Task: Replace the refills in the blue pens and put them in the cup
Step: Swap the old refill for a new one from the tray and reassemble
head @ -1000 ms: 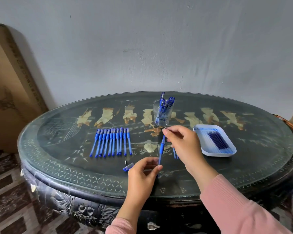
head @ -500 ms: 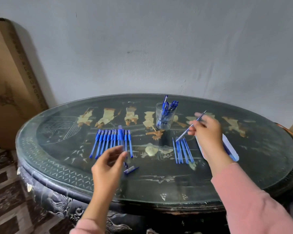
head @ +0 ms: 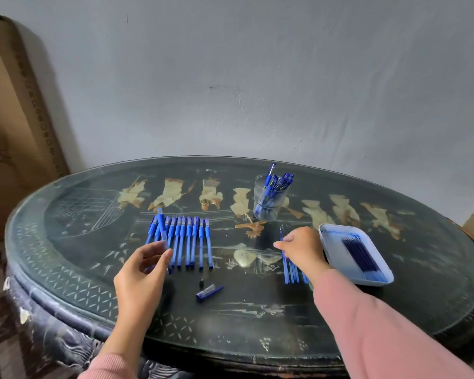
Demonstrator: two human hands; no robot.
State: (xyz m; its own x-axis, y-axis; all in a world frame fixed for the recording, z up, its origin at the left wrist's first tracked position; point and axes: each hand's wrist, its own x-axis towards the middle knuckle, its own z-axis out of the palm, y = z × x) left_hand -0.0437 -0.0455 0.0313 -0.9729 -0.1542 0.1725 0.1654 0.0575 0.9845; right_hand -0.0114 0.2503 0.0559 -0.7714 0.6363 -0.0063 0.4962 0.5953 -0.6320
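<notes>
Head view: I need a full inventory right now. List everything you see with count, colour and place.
table: one, dark, glass-topped, fills the foreground
pen row: about ten, blue, left of centre
held pen: one, blue, over the row's left end
cup: one, clear, far centre, several blue pens inside
tray: one, white, right
tray refills: several, dark blue, in the tray
loose refills: several, blue, left of the tray, partly covered
cap: one, blue, near centre
small piece: one, black, beside the cap
panel: one, brown, far left
left hand: grips the held pen
right hand: on the loose refills, grip unclear
</notes>
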